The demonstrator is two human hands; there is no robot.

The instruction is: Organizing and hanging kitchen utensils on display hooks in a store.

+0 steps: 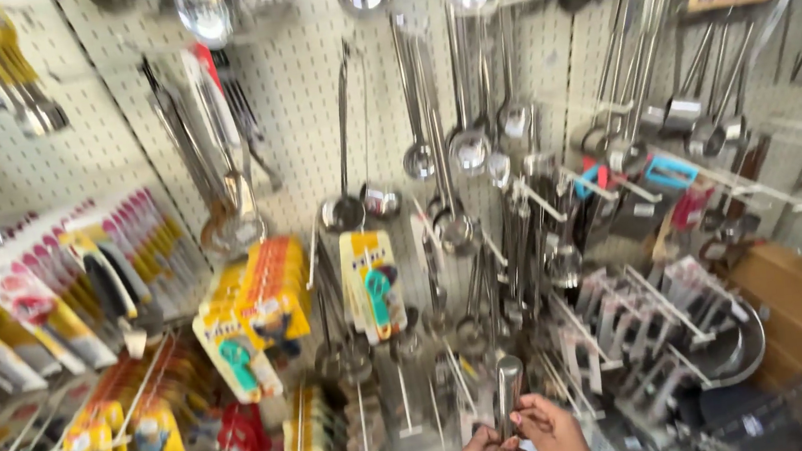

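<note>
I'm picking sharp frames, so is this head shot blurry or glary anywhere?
Head view: motion blur smears the edges, especially the yellow packaged peelers at left; the hanging steel ladles show bright glare; both hands and the shiny metal cylinder they hold are soft.

A: Lighting was bright and even, apparently from overhead. The white pegboard [310,97] was near washed out, with only faint shadows.

B: Glare?

A: Yes, hot highlights on the steel ladles [467,146] and on the metal cylinder [507,387] at the bottom.

B: Sharpness?

A: Poor. Motion blur was everywhere, with hooks smeared at right. Wide-angle stretch at the edges fanned the carded packs [26,301] outward. The corners were softest, and both hands looked soft too.
</note>
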